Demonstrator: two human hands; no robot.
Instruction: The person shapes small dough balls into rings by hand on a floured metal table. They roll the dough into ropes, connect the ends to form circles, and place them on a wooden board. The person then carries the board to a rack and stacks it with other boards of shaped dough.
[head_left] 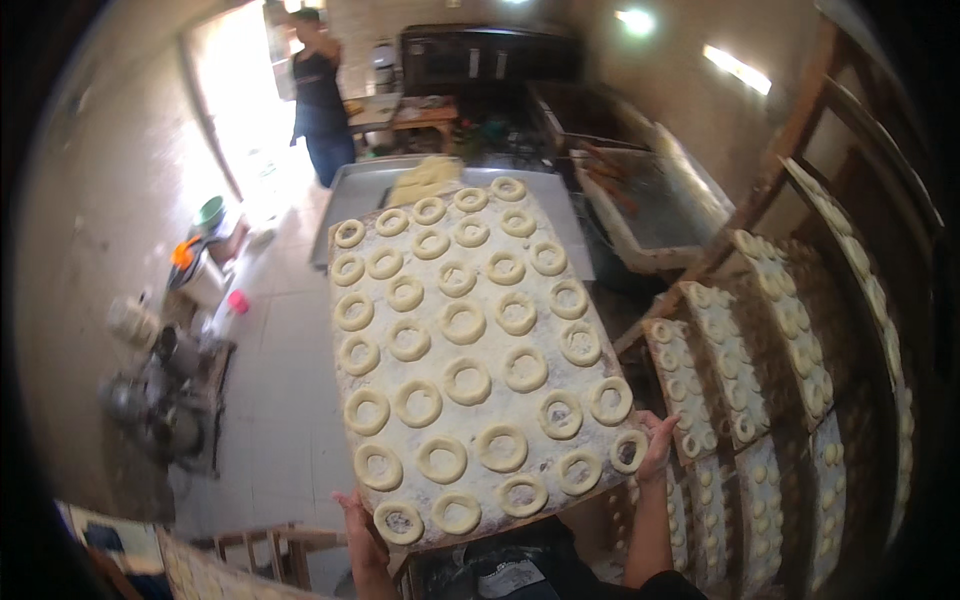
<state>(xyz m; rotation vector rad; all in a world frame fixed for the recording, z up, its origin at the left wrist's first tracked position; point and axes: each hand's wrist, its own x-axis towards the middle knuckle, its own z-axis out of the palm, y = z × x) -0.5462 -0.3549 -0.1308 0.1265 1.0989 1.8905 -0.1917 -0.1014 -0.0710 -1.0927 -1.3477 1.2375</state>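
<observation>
I hold a large floured board (480,410) between both hands, loaded with several rows of pale dough rings (462,320). My left hand (360,525) grips its near left corner and my right hand (655,440) grips the right edge near the lower corner. The fingers under the board are mostly hidden. Beyond the board's far end is a grey metal table top (350,180) with a slab of pale dough (425,175) on it.
Racks (760,440) of trays with dough pieces line the right side. A tub (650,230) stands at back right. Pots (170,420) and buckets sit along the left wall. A person (320,90) stands by the bright doorway. More rack woodwork (270,550) is at lower left.
</observation>
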